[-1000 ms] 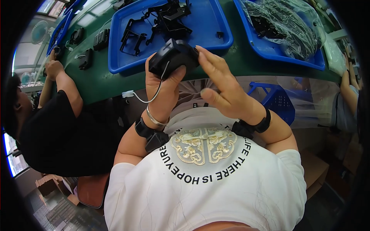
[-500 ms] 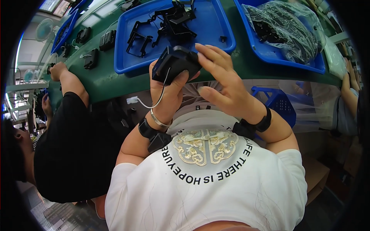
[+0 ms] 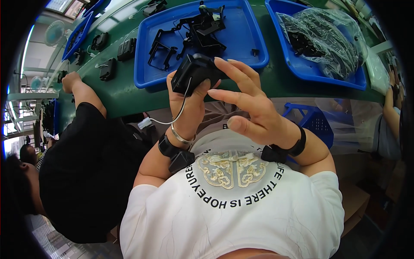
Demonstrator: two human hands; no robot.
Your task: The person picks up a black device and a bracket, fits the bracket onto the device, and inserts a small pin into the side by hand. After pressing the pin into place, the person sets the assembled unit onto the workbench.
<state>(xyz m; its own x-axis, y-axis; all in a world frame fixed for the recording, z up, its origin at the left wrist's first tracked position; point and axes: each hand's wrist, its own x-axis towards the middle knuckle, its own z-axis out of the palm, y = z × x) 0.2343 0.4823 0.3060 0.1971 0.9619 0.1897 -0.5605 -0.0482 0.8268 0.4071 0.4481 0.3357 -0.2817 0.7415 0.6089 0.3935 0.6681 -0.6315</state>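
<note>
A green desk (image 3: 276, 82) curves across the top of the frame, with a pale fan (image 3: 55, 33) in the room at upper left. On it sit glossy blue plastic trays (image 3: 241, 56), one with angular black frames (image 3: 202, 28), another with a crinkled clear bag (image 3: 327, 39). At upper centre, the left hand (image 3: 189, 108) has its grip closed around a matte black boxy device (image 3: 194, 75) trailing a thin white cable (image 3: 166, 122). The right hand (image 3: 248, 105) is spread, fingertips touching the device.

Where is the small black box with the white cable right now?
In the head view, centre top: the black box is held in the left hand, above the green table's near edge, right hand touching it.
</note>
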